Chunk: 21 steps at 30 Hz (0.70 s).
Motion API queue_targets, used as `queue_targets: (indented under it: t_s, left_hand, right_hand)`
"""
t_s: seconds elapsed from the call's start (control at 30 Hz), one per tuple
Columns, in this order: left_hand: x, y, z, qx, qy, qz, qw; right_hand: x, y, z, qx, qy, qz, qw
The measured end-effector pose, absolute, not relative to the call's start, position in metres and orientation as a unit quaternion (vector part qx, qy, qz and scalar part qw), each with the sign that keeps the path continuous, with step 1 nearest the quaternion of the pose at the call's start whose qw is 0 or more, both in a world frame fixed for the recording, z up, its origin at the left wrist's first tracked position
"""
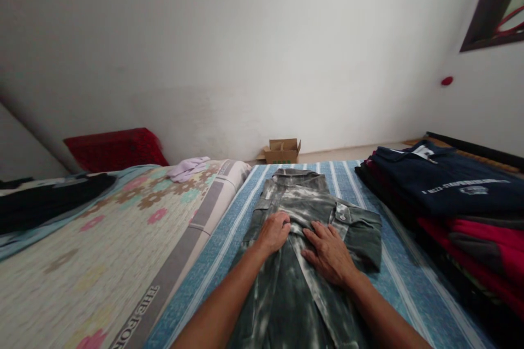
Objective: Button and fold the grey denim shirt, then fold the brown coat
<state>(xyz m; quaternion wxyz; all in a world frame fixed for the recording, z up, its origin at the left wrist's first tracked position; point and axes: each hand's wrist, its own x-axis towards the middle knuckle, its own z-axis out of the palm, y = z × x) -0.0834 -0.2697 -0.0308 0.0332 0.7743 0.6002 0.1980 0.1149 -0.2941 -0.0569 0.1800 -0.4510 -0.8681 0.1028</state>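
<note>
A dark grey-green jacket [301,196] with pale tie-dye patches lies stretched out on a blue striped sheet [229,251], its collar at the far end. One sleeve [364,232] with a buttoned tab is bent out to the right side. My left hand [275,233] has its fingers curled on the cloth near the middle of the jacket, closed on a bit of it. Just to the right, my right hand [329,253] lies flat with fingers spread, pressing on the fabric below the sleeve. The near end of the jacket runs out of the picture between my forearms.
Folded clothes stand in a pile at the right, a navy shirt [442,180] on top. A flowered bedcover [135,234] spreads to the left, with a lilac cloth [188,169] and black clothing [53,202]. By the wall are a cardboard box [282,151] and a red case-like object [117,150].
</note>
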Motion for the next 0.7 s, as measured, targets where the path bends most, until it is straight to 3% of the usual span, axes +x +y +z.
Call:
queue_targets:
  t_s: [0.43,0.7]
  left_hand:
    - [-0.082,-0.285,-0.043,0.794,0.534,0.289,0.031]
    - [-0.084,-0.287,-0.041,0.818,0.518,0.248,0.034]
  right_hand:
    - [0.114,-0.293,-0.063,-0.449,-0.862,0.104,0.211]
    - [0.113,-0.295,-0.064,-0.457,-0.859,0.089,0.213]
